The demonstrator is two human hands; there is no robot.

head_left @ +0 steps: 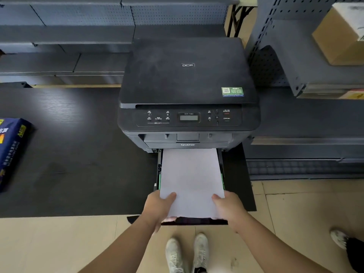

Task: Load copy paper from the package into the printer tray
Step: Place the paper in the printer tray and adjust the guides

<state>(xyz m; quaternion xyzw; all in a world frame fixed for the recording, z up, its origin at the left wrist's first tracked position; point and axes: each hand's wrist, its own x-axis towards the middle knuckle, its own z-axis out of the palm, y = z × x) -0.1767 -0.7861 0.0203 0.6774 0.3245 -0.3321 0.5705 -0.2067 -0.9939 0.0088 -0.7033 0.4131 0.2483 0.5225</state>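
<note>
We grip the white paper stack (191, 180) at its near corners, left hand (160, 207) and right hand (228, 206) fingers closed on it, over the pulled-out printer tray (158, 174).

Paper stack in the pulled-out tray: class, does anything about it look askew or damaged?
Yes. The paper stack lies slightly skewed in the tray, and its near edge looks ragged and uneven. Both hands, left hand and right hand, grip its near corners, so it is not yet seated.
</note>
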